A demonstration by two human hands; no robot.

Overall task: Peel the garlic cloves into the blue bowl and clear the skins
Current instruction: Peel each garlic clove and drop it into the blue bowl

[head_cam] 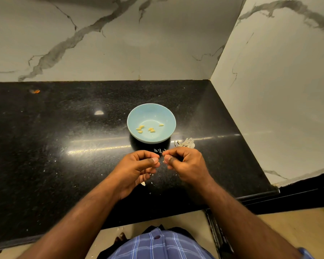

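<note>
- Black speckled stone countertop [64,146] met white veined marble walls [101,43] at its rear edge and right edge.
- Blue bowl [151,107] stood on the countertop, toward the right edge and midway between the front and rear edges.
- Five peeled garlic cloves [151,129] lay apart on the floor of the bowl.
- Pile of papery skins [187,143] lay on the countertop just beside the bowl, on its front-right side.
- Small white skin fragments [151,183] were scattered near the front edge, below the hands.
- Left hand [137,169] had its fingers curled, thumb pressed against forefinger.
- Right hand [185,163] was curled likewise, its fingertips almost touching the left's.
- Whatever the two hands pinched between them was too small to identify.
</note>
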